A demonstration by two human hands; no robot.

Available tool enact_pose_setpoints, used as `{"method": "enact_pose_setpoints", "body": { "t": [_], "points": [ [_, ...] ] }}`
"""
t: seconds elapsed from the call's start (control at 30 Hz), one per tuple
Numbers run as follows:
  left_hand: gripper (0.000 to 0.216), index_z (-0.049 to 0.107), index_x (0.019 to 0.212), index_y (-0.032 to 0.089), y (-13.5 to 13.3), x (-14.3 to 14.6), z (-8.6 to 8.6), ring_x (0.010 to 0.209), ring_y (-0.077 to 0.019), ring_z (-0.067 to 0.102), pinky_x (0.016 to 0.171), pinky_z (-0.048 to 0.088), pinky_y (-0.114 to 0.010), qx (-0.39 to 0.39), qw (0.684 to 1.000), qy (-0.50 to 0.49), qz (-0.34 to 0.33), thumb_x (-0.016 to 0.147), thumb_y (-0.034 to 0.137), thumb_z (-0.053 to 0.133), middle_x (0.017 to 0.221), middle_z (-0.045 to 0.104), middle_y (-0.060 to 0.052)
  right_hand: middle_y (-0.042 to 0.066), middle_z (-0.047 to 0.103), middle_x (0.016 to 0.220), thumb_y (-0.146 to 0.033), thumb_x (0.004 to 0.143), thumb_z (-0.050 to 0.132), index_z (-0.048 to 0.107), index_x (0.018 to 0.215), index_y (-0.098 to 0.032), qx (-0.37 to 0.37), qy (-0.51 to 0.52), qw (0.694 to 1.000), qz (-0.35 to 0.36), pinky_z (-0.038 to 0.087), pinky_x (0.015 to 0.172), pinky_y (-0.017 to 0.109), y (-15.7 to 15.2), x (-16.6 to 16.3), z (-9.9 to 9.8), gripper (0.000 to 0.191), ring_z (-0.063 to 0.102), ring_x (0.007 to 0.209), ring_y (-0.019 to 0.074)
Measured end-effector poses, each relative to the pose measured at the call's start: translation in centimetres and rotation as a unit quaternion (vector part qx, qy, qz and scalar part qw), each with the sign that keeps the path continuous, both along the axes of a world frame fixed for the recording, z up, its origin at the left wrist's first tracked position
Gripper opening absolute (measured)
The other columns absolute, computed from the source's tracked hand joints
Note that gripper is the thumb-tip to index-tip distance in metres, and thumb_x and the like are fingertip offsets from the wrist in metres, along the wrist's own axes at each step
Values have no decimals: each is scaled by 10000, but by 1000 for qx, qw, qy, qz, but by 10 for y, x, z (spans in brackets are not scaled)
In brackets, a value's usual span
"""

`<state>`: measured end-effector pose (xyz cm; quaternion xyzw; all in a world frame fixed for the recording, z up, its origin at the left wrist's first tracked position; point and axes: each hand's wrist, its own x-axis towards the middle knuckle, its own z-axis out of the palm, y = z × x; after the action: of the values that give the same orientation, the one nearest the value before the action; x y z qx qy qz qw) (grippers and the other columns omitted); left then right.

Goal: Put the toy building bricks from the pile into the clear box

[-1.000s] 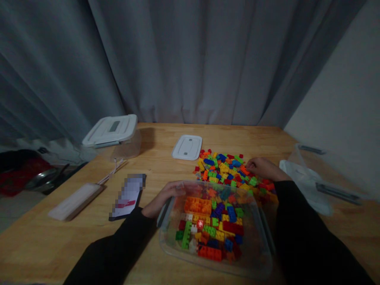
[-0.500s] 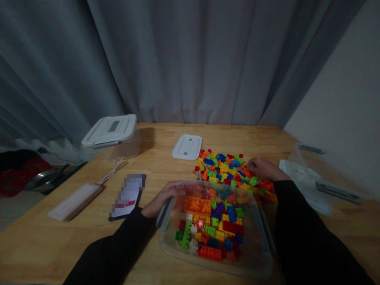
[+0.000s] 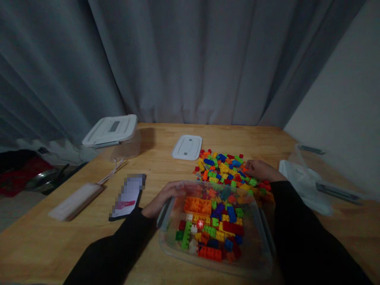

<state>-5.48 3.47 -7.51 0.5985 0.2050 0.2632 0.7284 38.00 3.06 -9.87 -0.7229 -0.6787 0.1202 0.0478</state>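
Observation:
A clear plastic box (image 3: 261, 263) with grey side latches stands in front of me, toy building bricks (image 3: 210, 231) of several colours lying in it. My left hand (image 3: 168, 196) is closed over the box's left rim near the far corner. Beyond the box a loose heap of the same bricks (image 3: 224, 168) is spread on the table. At the heap's right side is my right hand (image 3: 258, 169), its fingers curled down against the bricks. Whatever is between those fingers is hidden.
A wooden table (image 3: 160, 170) carries a lidded clear box (image 3: 126, 144), a white lid (image 3: 187, 147), a phone (image 3: 129, 198) and a pale rectangular object with a cord (image 3: 75, 202). To the right lies another clear box (image 3: 311, 174) on its side. A grey curtain (image 3: 190, 59) hangs behind.
My right hand has shifted slightly left and down at the heap, fingers still curled. My left hand and the box of bricks have stayed in place.

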Motion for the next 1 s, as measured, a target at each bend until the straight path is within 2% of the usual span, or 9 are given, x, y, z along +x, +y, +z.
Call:
{"method": "enact_pose_setpoints", "body": {
  "t": [0.23, 0.6, 0.83, 1.0],
  "points": [
    [406, 781, 1203, 182, 1, -1, -5, 1228, -325, 682, 1130, 448, -457, -6, 1000, 4, 1, 857, 170, 569, 1283, 765, -105, 81, 756, 908, -198, 835, 622, 685, 945, -186, -4, 7, 1000, -13, 407, 667, 266, -2, -2, 4, 127, 650, 769, 183],
    [422, 776, 1216, 182, 1, -1, -4, 1246, -338, 672, 1136, 441, -471, -2, 1000, 6, 10, 843, 174, 577, 1268, 771, -109, 71, 751, 879, -186, 841, 605, 672, 946, -180, -1, 23, 1000, -11, 396, 639, 260, -4, -4, 9, 124, 641, 748, 176],
    [430, 770, 1227, 181, -1, 0, -2, 1213, -334, 689, 1133, 445, -475, -20, 1000, 6, 6, 840, 174, 581, 1268, 772, -103, 75, 755, 894, -169, 854, 573, 676, 918, -189, 13, 32, 999, -10, 420, 678, 265, -6, -6, 15, 123, 643, 764, 178],
    [407, 786, 1194, 171, 0, 0, -3, 1248, -342, 669, 1141, 438, -464, -9, 1000, 2, 14, 838, 188, 591, 1283, 765, -105, 91, 758, 908, -276, 870, 621, 680, 941, -182, 8, 35, 999, -17, 433, 679, 280, -3, -3, 10, 132, 657, 778, 195]
  ]
}}
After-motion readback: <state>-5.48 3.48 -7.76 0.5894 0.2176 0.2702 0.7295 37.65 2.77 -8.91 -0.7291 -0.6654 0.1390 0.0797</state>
